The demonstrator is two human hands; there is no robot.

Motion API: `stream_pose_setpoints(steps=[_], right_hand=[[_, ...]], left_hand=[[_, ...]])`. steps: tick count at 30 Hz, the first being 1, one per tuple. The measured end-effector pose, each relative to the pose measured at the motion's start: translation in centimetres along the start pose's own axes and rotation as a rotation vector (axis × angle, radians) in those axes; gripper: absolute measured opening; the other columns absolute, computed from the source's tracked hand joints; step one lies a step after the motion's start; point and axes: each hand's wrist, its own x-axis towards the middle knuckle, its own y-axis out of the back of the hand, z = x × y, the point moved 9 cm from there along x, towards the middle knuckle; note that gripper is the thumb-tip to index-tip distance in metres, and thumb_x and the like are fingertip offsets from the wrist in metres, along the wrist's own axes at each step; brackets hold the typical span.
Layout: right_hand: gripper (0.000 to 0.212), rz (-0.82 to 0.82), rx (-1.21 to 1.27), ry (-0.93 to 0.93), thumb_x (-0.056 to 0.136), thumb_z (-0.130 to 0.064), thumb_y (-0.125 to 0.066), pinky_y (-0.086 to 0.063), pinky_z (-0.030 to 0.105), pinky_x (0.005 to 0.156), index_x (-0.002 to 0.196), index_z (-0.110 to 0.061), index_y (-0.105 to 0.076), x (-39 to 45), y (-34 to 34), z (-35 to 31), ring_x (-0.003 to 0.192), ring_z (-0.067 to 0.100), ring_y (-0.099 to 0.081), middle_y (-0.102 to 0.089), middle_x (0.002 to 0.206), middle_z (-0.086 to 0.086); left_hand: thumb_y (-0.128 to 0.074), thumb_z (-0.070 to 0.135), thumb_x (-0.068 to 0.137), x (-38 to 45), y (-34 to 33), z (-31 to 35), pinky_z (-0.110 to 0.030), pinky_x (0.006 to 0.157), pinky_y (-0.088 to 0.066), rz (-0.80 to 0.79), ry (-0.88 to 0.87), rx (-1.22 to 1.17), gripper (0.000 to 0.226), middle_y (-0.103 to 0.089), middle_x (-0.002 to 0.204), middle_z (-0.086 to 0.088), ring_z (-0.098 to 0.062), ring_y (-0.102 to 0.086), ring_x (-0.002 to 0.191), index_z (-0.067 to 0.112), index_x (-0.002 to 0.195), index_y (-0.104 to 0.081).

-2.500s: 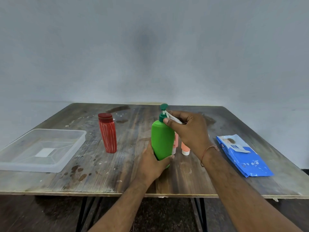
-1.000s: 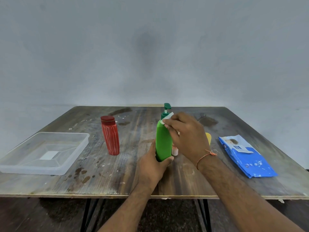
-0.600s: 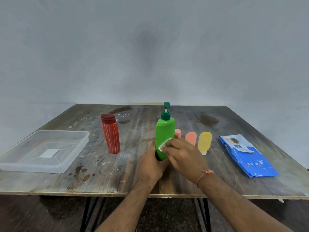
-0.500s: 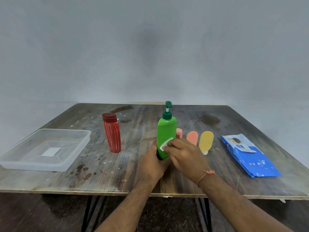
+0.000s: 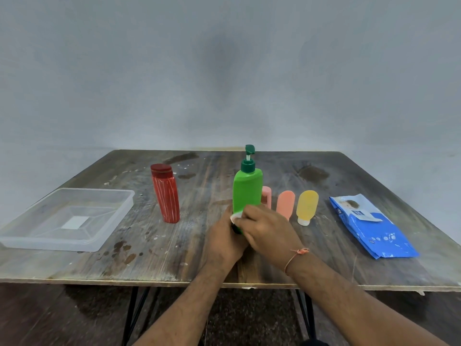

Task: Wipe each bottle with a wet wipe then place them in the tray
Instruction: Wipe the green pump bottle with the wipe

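Right hand (image 5: 268, 229) low on green bottle (image 5: 247, 193)

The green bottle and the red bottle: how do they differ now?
The green bottle has a pump top; the red bottle has a flat cap. Both hands, left and right, are on the green one with a wipe; the red one stands untouched. Both are upright on the table, outside the tray.

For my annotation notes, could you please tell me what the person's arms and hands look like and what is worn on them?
Both forearms are bare, with no sleeves in view and no gloves. The right hand has a thin orange thread bracelet tied at the wrist, with a small knot. The left hand shows no ring, watch or band.
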Motion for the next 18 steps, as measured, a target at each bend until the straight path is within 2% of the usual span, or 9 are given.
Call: stream_pose_setpoints(steps=[3,5,8,10,12,14,18], right_hand=[[0.017,-0.052,0.034,-0.007,0.09,-0.013,-0.08,-0.051,0.038,0.056,0.105,-0.021,-0.08,-1.1,-1.0,0.2,0.076,0.023,-0.058,-0.055,0.088,-0.001],[0.014,-0.04,0.024,-0.007,0.092,-0.014,-0.076,-0.052,0.039,0.056,0.104,-0.021,-0.079,-0.9,-0.8,0.4,0.076,0.024,-0.059,-0.056,0.088,-0.001],[0.01,0.041,0.004,-0.041,0.095,-0.011,-0.075,-0.054,0.041,0.059,0.103,-0.017,-0.078,0.1,0.9,1.0,0.077,0.024,-0.06,-0.061,0.091,0.001],[0.016,0.134,0.005,-0.072,0.094,-0.007,-0.078,-0.053,0.035,0.067,0.108,-0.015,-0.08,1.1,2.6,1.9,0.08,0.024,-0.064,-0.066,0.095,0.002],[0.018,0.199,-0.001,-0.093,0.094,-0.005,-0.078,-0.049,0.03,0.074,0.11,-0.014,-0.081,1.8,3.9,2.7,0.084,0.021,-0.065,-0.069,0.1,0.001],[0.017,0.213,0.006,-0.092,0.097,-0.007,-0.077,-0.053,0.03,0.076,0.113,-0.013,-0.081,2.1,4.3,3.1,0.088,0.019,-0.066,-0.071,0.105,0.001],[0.015,0.185,0.058,-0.076,0.1,-0.008,-0.074,-0.057,0.034,0.079,0.113,-0.012,-0.081,0.8,3.1,3.1,0.091,0.022,-0.069,-0.072,0.106,0.002]], left_hand=[[-0.06,0.047,0.081,0.2,-0.3,-0.2,-0.042,0.076,-0.06,-0.028,-0.015,0.002,0.034,-0.072,0.089,0.015,-0.002,-0.069,0.082,0.041,0.114,-0.057],[-0.061,0.049,0.079,0.4,-0.3,-0.1,-0.042,0.076,-0.061,-0.042,-0.018,-0.012,0.036,-0.073,0.089,0.016,-0.001,-0.069,0.082,0.043,0.114,-0.058],[-0.074,0.054,0.07,0.4,-0.5,-0.4,-0.041,0.077,-0.062,-0.075,0.023,-0.095,0.044,-0.075,0.092,0.017,0.001,-0.071,0.084,0.043,0.111,-0.062],[-0.087,0.054,0.063,0.5,-0.4,-0.8,-0.038,0.08,-0.062,-0.097,0.062,-0.127,0.06,-0.075,0.098,0.018,0.0,-0.071,0.089,0.045,0.117,-0.061],[-0.091,0.052,0.06,0.7,-0.4,-1.2,-0.038,0.083,-0.061,-0.124,0.071,-0.123,0.067,-0.074,0.101,0.02,0.0,-0.07,0.092,0.045,0.12,-0.06],[-0.094,0.047,0.06,0.8,-0.5,-1.5,-0.035,0.085,-0.061,-0.16,0.075,-0.134,0.066,-0.074,0.102,0.02,0.001,-0.07,0.093,0.044,0.118,-0.062],[-0.098,0.025,0.066,0.9,-0.6,-1.4,-0.026,0.087,-0.059,-0.25,0.068,-0.185,0.059,-0.077,0.102,0.015,-0.002,-0.072,0.097,0.038,0.113,-0.065]])
